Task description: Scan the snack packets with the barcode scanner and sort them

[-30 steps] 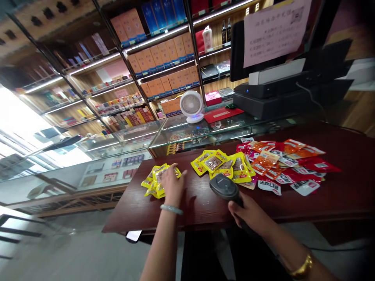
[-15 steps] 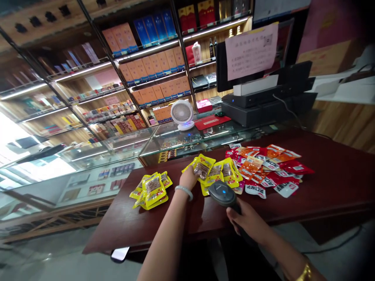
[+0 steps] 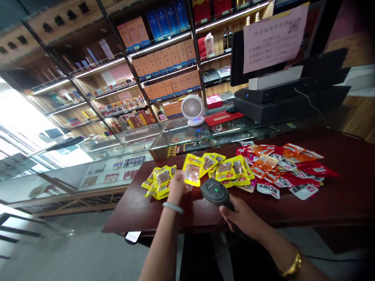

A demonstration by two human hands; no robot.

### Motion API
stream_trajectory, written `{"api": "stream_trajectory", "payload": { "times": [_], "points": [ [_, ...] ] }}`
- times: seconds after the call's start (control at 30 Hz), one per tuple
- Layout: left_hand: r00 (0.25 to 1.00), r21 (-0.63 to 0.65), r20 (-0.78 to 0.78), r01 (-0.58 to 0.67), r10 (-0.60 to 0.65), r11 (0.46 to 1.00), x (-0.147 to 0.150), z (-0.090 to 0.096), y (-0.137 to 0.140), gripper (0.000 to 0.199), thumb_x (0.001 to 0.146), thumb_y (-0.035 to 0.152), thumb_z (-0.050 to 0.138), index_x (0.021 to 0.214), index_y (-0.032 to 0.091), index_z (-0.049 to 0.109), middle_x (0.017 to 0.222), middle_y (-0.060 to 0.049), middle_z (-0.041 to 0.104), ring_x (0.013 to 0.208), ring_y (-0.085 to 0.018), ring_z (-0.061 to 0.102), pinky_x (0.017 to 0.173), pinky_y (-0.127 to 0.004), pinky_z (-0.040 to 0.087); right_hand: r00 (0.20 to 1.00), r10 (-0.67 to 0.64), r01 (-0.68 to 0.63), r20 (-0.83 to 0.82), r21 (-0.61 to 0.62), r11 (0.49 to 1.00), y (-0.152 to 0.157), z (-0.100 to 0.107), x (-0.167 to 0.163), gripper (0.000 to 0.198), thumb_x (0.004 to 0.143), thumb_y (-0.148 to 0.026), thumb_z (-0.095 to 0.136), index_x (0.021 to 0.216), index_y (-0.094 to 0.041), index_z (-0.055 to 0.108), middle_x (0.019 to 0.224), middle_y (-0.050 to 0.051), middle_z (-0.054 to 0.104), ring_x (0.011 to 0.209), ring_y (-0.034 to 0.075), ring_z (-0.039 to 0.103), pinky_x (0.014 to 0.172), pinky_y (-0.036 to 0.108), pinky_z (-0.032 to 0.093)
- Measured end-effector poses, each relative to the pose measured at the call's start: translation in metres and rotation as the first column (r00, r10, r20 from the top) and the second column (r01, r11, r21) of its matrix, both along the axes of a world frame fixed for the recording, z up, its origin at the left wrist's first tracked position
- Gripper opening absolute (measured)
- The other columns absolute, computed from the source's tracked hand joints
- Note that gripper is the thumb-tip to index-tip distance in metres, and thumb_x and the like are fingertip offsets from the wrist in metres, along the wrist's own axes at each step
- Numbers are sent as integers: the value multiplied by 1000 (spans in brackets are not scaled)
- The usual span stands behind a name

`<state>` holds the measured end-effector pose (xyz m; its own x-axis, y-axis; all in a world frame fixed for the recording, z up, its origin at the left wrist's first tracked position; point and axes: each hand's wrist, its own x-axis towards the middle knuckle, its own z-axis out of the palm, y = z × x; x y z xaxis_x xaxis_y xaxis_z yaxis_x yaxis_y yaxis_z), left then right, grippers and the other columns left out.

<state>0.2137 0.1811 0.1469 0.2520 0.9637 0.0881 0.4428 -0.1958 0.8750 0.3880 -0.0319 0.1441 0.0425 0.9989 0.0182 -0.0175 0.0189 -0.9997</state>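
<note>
My left hand (image 3: 178, 184) pinches a yellow snack packet (image 3: 192, 170) by its left edge, lifted over the tabletop with its see-through window facing me. In my right hand (image 3: 238, 212) is a dark barcode scanner (image 3: 215, 192), its head pointing toward that packet and a small green light showing on top. Left of my left hand lies a small pile of yellow snack packets (image 3: 163, 179). Beyond the scanner spreads another group of yellow packets (image 3: 225, 168), touching a heap of red, orange and white packets (image 3: 281, 166) on the right.
The dark red wooden table (image 3: 131, 210) borders a glass display counter (image 3: 172, 134). On the counter stand a white fan (image 3: 192, 109), a red mat (image 3: 223, 118) and a monitor with a paper sign (image 3: 274, 41). A phone (image 3: 133, 237) shows at the table's front left edge.
My left hand has drawn one yellow packet away from the group, toward the left and up. The scanner's light has turned from blue to green. The view has shifted slightly.
</note>
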Motion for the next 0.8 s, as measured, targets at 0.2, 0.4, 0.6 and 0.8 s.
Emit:
{"api": "stream_trajectory", "payload": {
  "times": [0.2,0.4,0.6,0.8],
  "points": [
    [775,498,-344,-328,531,802,-36,36,21,58,88,46,54,136,14,49,136,-20,58,131,-33,49,108,-46,39,999,-31,31,13,-40,999,12,-5,8,54,82,-74,55,86,-21,45,57,-9,49,39,8,48,39,21,38],
    [776,386,-615,141,140,912,61,20,24,51,93,39,49,139,15,51,142,-15,56,134,-26,48,114,-37,33,996,-77,71,-54,-94,993,29,-14,11,56,79,-77,56,87,-22,45,54,-11,47,36,7,44,38,20,39],
    [630,176,-776,187,20,967,94,8,40,58,74,57,70,112,15,60,127,-19,63,127,-36,52,99,-42,41,990,-135,130,-34,-112,985,21,-16,23,58,78,-78,55,89,-22,46,53,-12,47,36,7,44,36,20,40],
    [819,175,-574,118,5,977,63,-2,26,41,79,38,71,109,20,50,99,-8,70,93,-24,67,73,-29,42,977,-213,209,-19,-117,971,19,-8,37,58,77,-79,55,86,-22,43,54,-11,50,36,7,47,37,20,39]
  ]
}}
